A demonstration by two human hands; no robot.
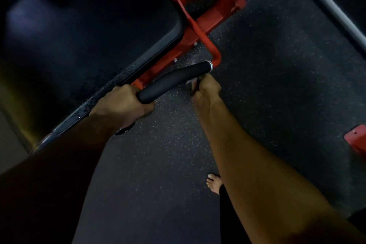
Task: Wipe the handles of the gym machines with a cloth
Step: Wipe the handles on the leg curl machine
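**At the red machine's black handle, both hands close in**

Beside the dark padded seat (89, 25) of a red-framed gym machine (200, 18), a black foam handle (174, 80) juts out at a slant from a bent red tube, a small metal collar at its upper end. The left hand (122, 105) is at the handle's lower, near end, its fingers (146, 107) curled around the tip of the grip. The right hand (208, 90) sits just under the handle's upper end, its fingers pinched on a small dark piece that looks like the cloth (193, 85); the picture is dim and blurred there, so what it is cannot be told for sure. The cloth lies close beneath the grip, near the metal collar; whether it touches the foam cannot be told.

Below both forearms spreads dark speckled rubber floor (277, 65). A bare foot (213, 183) stands on it near the right forearm. A grey bar (324, 0) crosses the upper right corner, and a red foot plate (356, 140) shows at the right edge.
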